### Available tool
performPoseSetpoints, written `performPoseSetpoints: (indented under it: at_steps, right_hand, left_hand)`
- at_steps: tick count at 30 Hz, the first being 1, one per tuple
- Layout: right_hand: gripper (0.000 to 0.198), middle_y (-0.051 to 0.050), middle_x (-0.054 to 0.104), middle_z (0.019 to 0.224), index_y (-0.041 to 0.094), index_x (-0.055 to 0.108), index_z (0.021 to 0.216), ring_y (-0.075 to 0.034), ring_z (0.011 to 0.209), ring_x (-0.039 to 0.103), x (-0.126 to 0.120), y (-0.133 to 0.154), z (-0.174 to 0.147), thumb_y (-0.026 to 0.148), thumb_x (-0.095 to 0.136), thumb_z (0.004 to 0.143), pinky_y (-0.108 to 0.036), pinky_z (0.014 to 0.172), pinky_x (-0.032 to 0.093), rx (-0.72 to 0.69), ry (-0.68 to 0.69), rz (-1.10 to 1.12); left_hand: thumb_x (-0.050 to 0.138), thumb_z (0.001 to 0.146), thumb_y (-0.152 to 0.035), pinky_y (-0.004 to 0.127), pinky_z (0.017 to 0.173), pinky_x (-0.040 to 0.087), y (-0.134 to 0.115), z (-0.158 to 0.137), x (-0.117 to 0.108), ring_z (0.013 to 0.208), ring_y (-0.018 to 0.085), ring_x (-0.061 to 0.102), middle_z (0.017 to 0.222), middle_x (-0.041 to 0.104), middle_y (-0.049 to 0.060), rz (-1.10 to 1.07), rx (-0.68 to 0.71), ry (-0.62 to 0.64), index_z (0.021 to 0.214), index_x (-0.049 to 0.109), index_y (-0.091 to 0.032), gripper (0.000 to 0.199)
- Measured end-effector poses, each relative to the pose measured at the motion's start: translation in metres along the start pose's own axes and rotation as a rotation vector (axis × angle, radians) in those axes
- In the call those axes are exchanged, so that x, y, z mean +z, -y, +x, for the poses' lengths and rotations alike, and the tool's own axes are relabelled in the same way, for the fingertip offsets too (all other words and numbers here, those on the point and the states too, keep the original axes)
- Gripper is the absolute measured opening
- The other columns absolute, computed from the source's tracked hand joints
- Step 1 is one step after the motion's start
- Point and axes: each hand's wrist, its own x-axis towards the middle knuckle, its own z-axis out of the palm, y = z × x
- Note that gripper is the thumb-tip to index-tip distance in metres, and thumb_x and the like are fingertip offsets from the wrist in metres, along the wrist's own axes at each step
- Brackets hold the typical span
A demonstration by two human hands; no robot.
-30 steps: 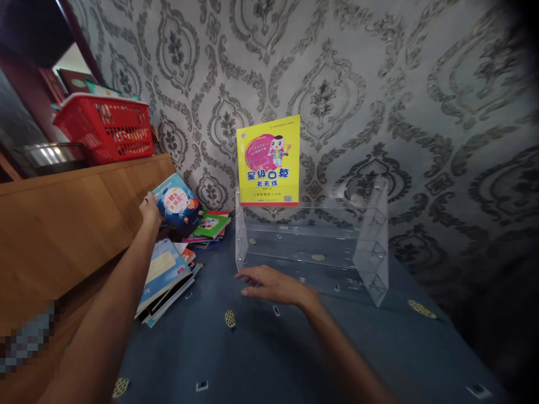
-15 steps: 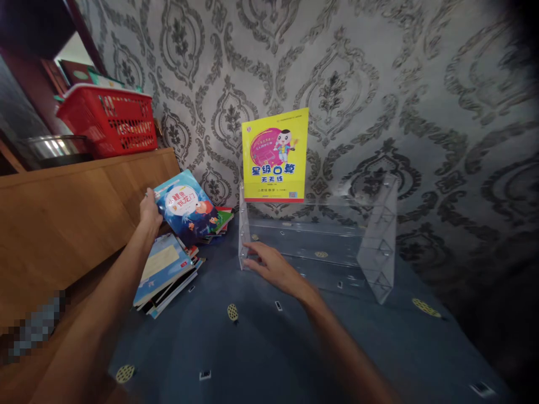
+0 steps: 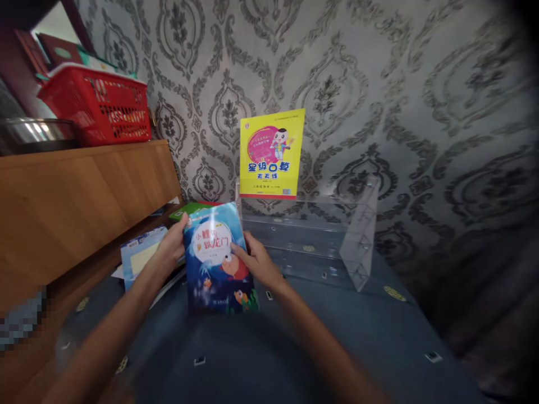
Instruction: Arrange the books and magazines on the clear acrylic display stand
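A blue picture book (image 3: 214,280) with a fish on its cover is held upright over the table, front facing me. My left hand (image 3: 172,241) grips its left edge. My right hand (image 3: 260,257) is closed on the right edge, thumb on the cover and fingers behind. Beyond it stands a clear plastic display rack (image 3: 357,241) with stepped tiers. A yellow workbook (image 3: 272,157) leans upright on the rack's top tier at the left. Behind my left forearm lies a stack of books (image 3: 137,258), partly hidden by my arm and the picture book.
The table has a dark blue patterned cloth (image 3: 320,325). At the left is a wooden cabinet (image 3: 84,202), bearing a red plastic basket (image 3: 96,106) and a metal bowl (image 3: 37,134). A green book (image 3: 191,210) lies behind the picture book. Patterned wallpaper (image 3: 328,84) covers the back wall.
My left hand has brought the picture book rightward and nearer, off the book piles. My right hand has left the rack's left side and taken hold of the book's right edge.
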Motion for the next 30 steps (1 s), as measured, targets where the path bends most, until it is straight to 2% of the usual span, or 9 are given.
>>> performPoseSetpoints:
  at_steps: [2,5,9,11,15,22,24,27,30]
  right_hand:
    - [0.056,-0.005,0.072,0.096,0.018,0.066,0.106,-0.024,0.093,0.067,0.004,-0.002,-0.006,0.068,0.062,0.081,-0.036,0.084,0.054,0.081,-0.063,0.195]
    - [0.058,-0.003,0.073,0.080,0.018,0.067,0.098,-0.023,0.077,0.070,0.006,-0.008,-0.026,0.068,0.073,0.070,-0.033,0.070,0.056,0.283,-0.148,0.462]
    - [0.055,-0.005,0.074,0.074,0.019,0.069,0.090,-0.028,0.074,0.073,0.004,-0.021,-0.066,0.064,0.081,0.062,-0.036,0.065,0.058,0.460,-0.300,0.539]
    - [0.055,-0.006,0.075,0.077,0.019,0.068,0.089,-0.029,0.077,0.073,0.003,-0.029,-0.086,0.066,0.081,0.062,-0.038,0.066,0.059,0.511,-0.354,0.520]
    - [0.060,-0.006,0.075,0.082,0.019,0.067,0.092,-0.029,0.078,0.073,-0.004,-0.048,-0.114,0.070,0.079,0.062,-0.039,0.070,0.058,0.519,-0.417,0.386]
    - [0.053,-0.005,0.071,0.076,0.019,0.067,0.084,-0.026,0.072,0.068,-0.015,-0.072,-0.120,0.068,0.077,0.066,-0.037,0.065,0.055,0.426,-0.396,0.144]
    - [0.053,-0.006,0.073,0.080,0.019,0.067,0.087,-0.027,0.074,0.068,-0.014,-0.070,-0.118,0.067,0.077,0.067,-0.038,0.066,0.056,0.426,-0.378,0.180]
    - [0.053,-0.007,0.074,0.086,0.020,0.066,0.096,-0.028,0.075,0.070,-0.009,-0.061,-0.114,0.064,0.078,0.068,-0.039,0.067,0.056,0.461,-0.348,0.322]
    - [0.049,-0.005,0.074,0.085,0.021,0.065,0.098,-0.026,0.074,0.070,-0.004,-0.055,-0.109,0.060,0.079,0.072,-0.037,0.067,0.056,0.470,-0.314,0.428]
  left_hand:
    - [0.058,0.093,-0.050,0.040,0.082,0.062,0.021,-0.013,0.002,0.087,0.027,0.075,0.092,0.078,0.010,-0.015,-0.114,0.064,0.095,0.071,-0.017,0.036]
    - [0.062,0.088,-0.057,0.041,0.081,0.061,0.055,-0.026,0.003,0.087,0.028,0.075,0.089,0.078,0.011,-0.058,-0.266,0.111,0.094,0.071,-0.019,0.040]
    - [0.071,0.079,-0.059,0.039,0.076,0.059,0.104,-0.033,0.003,0.081,0.028,0.074,0.078,0.075,0.010,-0.068,-0.427,0.163,0.082,0.068,-0.019,0.040]
    - [0.076,0.074,-0.058,0.036,0.073,0.056,0.126,-0.035,0.004,0.077,0.026,0.072,0.075,0.073,0.008,-0.002,-0.365,0.175,0.080,0.067,-0.020,0.040]
    - [0.082,0.067,-0.048,0.026,0.066,0.048,0.156,-0.040,0.006,0.069,0.017,0.063,0.071,0.065,0.000,0.184,-0.099,0.185,0.081,0.064,-0.021,0.035]
    - [0.078,0.068,-0.029,0.025,0.058,0.035,0.161,-0.036,0.001,0.060,0.014,0.049,0.061,0.051,-0.005,0.349,0.071,0.209,0.087,0.063,-0.024,0.025]
    - [0.080,0.066,-0.031,0.025,0.058,0.037,0.159,-0.038,-0.001,0.060,0.014,0.052,0.063,0.055,-0.005,0.305,0.025,0.199,0.090,0.064,-0.024,0.030]
    - [0.085,0.061,-0.037,0.027,0.065,0.046,0.149,-0.046,-0.002,0.065,0.016,0.061,0.070,0.065,0.000,0.163,-0.173,0.275,0.093,0.066,-0.020,0.041]
    - [0.089,0.057,-0.037,0.031,0.073,0.052,0.119,-0.050,-0.003,0.071,0.020,0.067,0.078,0.072,0.007,0.098,-0.272,0.379,0.083,0.069,-0.015,0.040]
